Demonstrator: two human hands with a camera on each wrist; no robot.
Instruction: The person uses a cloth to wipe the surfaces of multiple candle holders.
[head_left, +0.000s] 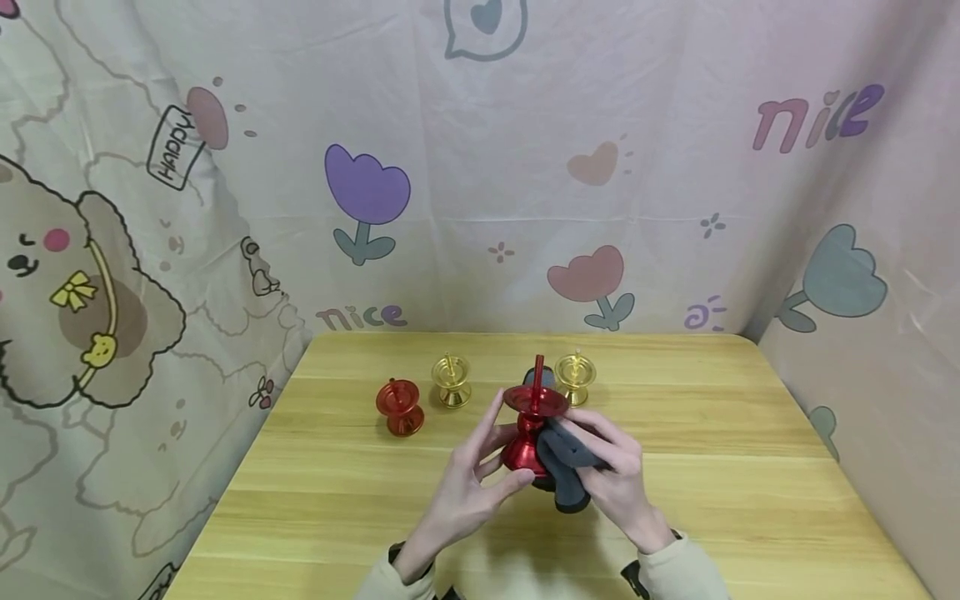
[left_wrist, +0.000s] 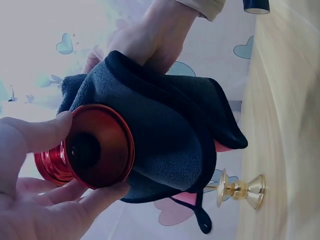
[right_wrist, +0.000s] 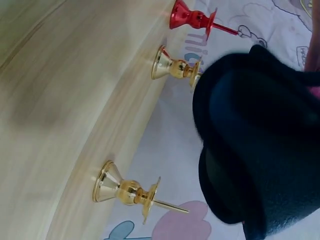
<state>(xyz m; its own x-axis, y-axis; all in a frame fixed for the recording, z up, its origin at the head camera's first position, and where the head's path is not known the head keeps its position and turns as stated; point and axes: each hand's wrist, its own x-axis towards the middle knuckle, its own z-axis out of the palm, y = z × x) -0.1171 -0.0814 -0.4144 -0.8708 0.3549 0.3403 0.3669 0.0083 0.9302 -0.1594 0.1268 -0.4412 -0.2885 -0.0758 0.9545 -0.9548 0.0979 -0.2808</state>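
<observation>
Between the left hand [head_left: 467, 483] and the right hand [head_left: 618, 467], raised above the surface [head_left: 735, 492], is a shiny red stand [head_left: 529, 425] with a flared base, round dish and upright spike. Three others stand beyond the hands: one second red stand [head_left: 400, 408], left of the left hand, plus two gold ones, a left gold stand [head_left: 452, 381] and a right gold stand [head_left: 576, 377]. The left hand grips the raised base between thumb and fingers; the right hand grips one dark grey cloth [head_left: 564, 454] against it.
</observation>
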